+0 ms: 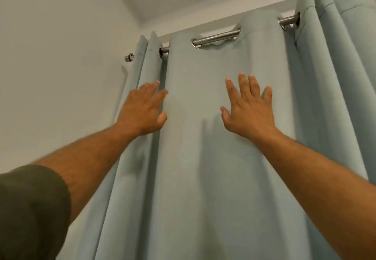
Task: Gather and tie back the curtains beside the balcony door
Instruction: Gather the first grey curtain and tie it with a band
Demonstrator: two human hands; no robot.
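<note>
- My left hand (pixel 142 109) and right hand (pixel 249 109) are both wide and flat, fingers straight, holding nothing, laid against the curtain (pixel 193 158).
- The curtain hangs by its eyelets from the metal rod (pixel 216 37), spread between 2 bunched folds.
- Risk: flat palms may slip on the cloth, so the folds bunch unevenly.
- Pulling down hard could strain the rod.

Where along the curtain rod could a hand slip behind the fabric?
Bare rod shows between the two central eyelets, above the flat panel of the curtain, between left hand and right hand. At the left end and far right, the folds bunch tightly.
</note>
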